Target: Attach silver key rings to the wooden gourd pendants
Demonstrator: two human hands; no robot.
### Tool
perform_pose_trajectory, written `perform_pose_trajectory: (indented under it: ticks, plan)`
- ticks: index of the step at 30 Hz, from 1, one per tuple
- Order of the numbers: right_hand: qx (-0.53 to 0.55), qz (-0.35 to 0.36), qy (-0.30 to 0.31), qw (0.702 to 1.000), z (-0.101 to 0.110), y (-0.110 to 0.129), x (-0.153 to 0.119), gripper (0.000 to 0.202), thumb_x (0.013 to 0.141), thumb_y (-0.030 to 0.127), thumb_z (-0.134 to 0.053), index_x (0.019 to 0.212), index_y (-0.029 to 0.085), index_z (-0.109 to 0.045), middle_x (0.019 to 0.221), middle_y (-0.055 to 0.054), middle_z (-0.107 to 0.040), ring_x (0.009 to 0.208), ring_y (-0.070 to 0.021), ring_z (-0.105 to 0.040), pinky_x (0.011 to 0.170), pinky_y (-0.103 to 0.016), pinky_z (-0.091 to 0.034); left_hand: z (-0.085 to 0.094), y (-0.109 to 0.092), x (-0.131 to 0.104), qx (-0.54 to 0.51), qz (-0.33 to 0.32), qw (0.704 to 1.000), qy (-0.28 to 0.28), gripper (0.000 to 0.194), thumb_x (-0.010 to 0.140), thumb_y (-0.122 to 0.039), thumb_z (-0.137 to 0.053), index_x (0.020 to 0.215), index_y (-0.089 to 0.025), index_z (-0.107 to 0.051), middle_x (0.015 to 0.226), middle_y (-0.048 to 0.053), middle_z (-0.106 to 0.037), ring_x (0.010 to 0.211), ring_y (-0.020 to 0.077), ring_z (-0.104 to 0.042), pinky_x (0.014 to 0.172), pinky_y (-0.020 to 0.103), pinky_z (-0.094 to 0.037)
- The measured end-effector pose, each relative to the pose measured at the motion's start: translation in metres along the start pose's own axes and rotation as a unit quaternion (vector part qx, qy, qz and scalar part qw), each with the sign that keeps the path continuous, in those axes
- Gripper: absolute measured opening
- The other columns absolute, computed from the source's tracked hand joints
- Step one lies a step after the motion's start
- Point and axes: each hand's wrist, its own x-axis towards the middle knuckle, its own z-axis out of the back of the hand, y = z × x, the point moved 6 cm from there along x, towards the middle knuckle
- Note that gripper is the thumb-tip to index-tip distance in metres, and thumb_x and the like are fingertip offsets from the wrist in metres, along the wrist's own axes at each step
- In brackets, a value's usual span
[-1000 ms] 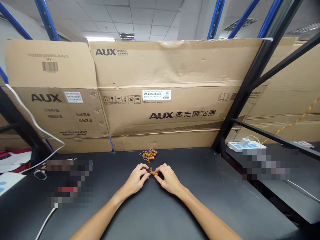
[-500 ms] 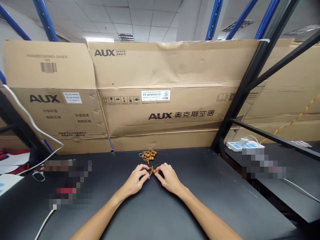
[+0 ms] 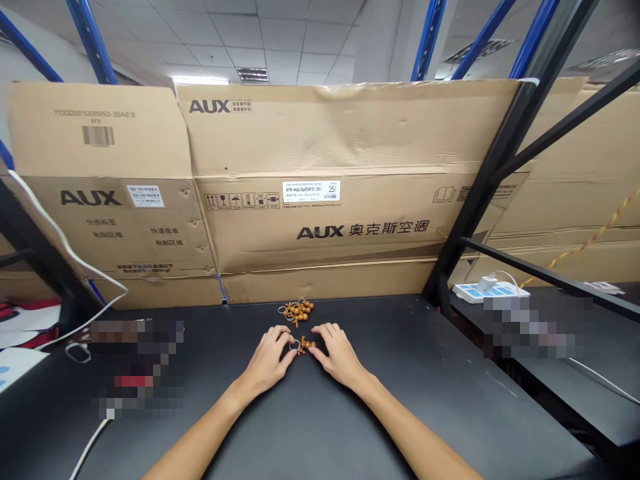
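Observation:
A small brown figure keychain [image 3: 306, 345] with beads and a metal ring lies on the black table between my hands. To its left, my left hand [image 3: 271, 352] has thumb and fingers apart around the ring side. My right hand [image 3: 339, 352] rests at the beaded end, its thumb by the bead and its index finger held away. Whether either thumb touches the keychain is hard to make out. Just beyond, a pile of similar brown keychains [image 3: 298, 311] with metal rings lies close together.
Large cardboard sheets [image 3: 320, 147] stand along the table's back edge. A black rack post [image 3: 480, 180] rises at the right. A white cable [image 3: 65, 227] hangs at the left. Beyond the post is a power strip [image 3: 487, 292]. Blurred items lie on both sides.
My fingers have spread away from the keychain, and my left hand has shifted slightly left. The ring now shows. The pile beyond has not moved.

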Motion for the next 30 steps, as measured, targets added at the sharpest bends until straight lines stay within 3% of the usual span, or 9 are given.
perform_pose_trajectory:
  ticks: [2,5,8,11,13,18,30]
  plan:
    - [-0.010,0.004,-0.004,1.000,0.002,0.000,0.000,0.011,0.088,0.028,-0.056,0.094,0.019,-0.058,0.094,-0.007,-0.062,0.088,-0.0219,-0.054,0.077,-0.034,-0.042,0.000,-0.002,0.000,0.024,-0.001,1.000,0.002,0.011,0.089,-0.028,-0.051,0.088,-0.020,-0.058,0.094,0.005,-0.057,0.087,0.0214,-0.054,0.081,0.037,-0.044]
    - [-0.005,0.031,0.040,0.999,-0.002,0.003,-0.002,0.017,0.090,0.028,-0.052,0.078,0.020,-0.060,0.077,-0.003,-0.062,0.077,-0.0182,-0.056,0.075,-0.031,-0.042,-0.004,-0.011,-0.001,0.046,-0.041,0.996,0.059,0.015,0.091,-0.029,-0.048,0.084,-0.021,-0.059,0.086,0.003,-0.059,0.082,0.0203,-0.054,0.080,0.037,-0.044]
    - [-0.012,0.045,0.070,0.996,-0.007,0.005,-0.003,0.018,0.090,0.034,-0.053,0.096,0.021,-0.065,0.099,-0.006,-0.066,0.095,-0.0204,-0.057,0.085,-0.034,-0.042,-0.006,-0.012,-0.003,0.060,-0.059,0.993,0.085,0.022,0.093,-0.034,-0.047,0.105,-0.022,-0.061,0.109,0.006,-0.062,0.101,0.0228,-0.055,0.089,0.039,-0.042]
    - [-0.044,0.002,0.083,0.996,-0.012,-0.003,-0.002,0.042,0.090,0.044,-0.050,0.124,0.020,-0.056,0.134,-0.012,-0.051,0.124,-0.0263,-0.044,0.103,-0.043,-0.033,-0.008,0.000,-0.004,0.080,-0.027,0.994,0.064,0.040,0.092,-0.042,-0.046,0.125,-0.020,-0.054,0.133,0.010,-0.052,0.123,0.0280,-0.046,0.103,0.046,-0.035]
    - [-0.055,-0.027,0.107,0.992,-0.017,-0.009,-0.002,0.052,0.090,0.049,-0.047,0.131,0.018,-0.051,0.142,-0.013,-0.043,0.132,-0.0278,-0.036,0.110,-0.046,-0.025,-0.013,0.010,-0.005,0.098,-0.006,0.993,0.067,0.048,0.092,-0.047,-0.045,0.130,-0.019,-0.051,0.139,0.012,-0.047,0.128,0.0299,-0.042,0.107,0.048,-0.031]
    - [-0.046,-0.041,0.135,0.989,-0.018,-0.013,-0.002,0.057,0.090,0.052,-0.046,0.135,0.019,-0.047,0.146,-0.011,-0.038,0.138,-0.0269,-0.028,0.113,-0.047,-0.019,-0.020,0.020,-0.008,0.102,-0.005,0.993,0.053,0.049,0.091,-0.048,-0.047,0.132,-0.021,-0.050,0.141,0.011,-0.046,0.130,0.0287,-0.041,0.109,0.047,-0.030]
    - [-0.040,-0.044,0.144,0.988,-0.020,-0.014,-0.002,0.060,0.089,0.053,-0.046,0.137,0.017,-0.046,0.147,-0.012,-0.035,0.138,-0.0271,-0.026,0.114,-0.046,-0.018,-0.017,0.016,-0.007,0.104,-0.010,0.993,0.053,0.049,0.091,-0.048,-0.047,0.131,-0.019,-0.052,0.140,0.012,-0.047,0.129,0.0303,-0.041,0.107,0.049,-0.032]
